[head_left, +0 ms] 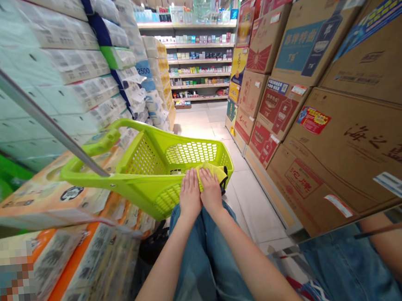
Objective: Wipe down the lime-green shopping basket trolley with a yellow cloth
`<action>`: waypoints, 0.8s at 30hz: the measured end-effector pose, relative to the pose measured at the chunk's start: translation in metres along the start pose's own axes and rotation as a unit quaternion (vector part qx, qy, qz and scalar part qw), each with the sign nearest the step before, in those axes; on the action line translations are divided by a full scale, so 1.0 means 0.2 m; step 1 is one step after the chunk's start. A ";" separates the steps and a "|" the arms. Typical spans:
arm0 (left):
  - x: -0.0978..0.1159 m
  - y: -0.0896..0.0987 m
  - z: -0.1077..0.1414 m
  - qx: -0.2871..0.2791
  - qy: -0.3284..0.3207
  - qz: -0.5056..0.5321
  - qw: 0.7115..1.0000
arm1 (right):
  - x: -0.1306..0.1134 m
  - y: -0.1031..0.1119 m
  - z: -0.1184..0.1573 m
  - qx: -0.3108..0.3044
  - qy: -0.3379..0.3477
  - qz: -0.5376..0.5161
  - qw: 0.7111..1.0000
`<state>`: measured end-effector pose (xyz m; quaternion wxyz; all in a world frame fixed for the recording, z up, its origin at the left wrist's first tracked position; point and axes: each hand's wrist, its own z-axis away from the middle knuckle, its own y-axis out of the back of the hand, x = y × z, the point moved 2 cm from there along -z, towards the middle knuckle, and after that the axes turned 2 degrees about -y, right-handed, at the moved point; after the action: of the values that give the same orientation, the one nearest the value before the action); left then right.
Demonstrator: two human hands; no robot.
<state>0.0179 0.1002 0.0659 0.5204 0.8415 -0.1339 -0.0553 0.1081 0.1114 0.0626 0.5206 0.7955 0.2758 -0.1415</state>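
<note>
My left hand (189,193) and my right hand (211,190) lie side by side on the near rim of a lime-green plastic shopping basket (142,160), fingers pointing away from me. A crumpled yellow cloth (212,172) lies over the rim, under my right hand and against the side of my left hand. The basket has a perforated mesh wall and a long looped handle (93,149) reaching left. Blue denim legs (204,261) show just below my forearms. Most of the basket's inside is hidden by its wall and my hands.
Stacked, wrapped tissue packs (76,67) rise on the left, and large printed cartons (347,157) on the right. A tiled aisle floor (239,189) runs between them toward shelves (197,62). A grey metal bar (41,112) crosses the upper left.
</note>
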 end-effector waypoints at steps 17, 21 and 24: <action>0.01 0.02 0.00 0.001 -0.014 0.008 1.000 | 0.39 0.14 0.02 0.071 -0.117 -0.010 0.990; 0.01 0.00 0.00 0.006 -0.012 0.002 1.000 | 0.15 0.05 -0.01 0.019 -0.060 0.005 0.998; 0.00 -0.01 0.00 0.006 -0.005 -0.001 1.000 | 0.04 0.01 -0.01 -0.006 -0.012 0.002 1.000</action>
<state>0.0190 0.1004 0.0637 0.5146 0.8445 -0.1357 -0.0592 0.1156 0.1138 0.0611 0.5289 0.7914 0.2682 -0.1485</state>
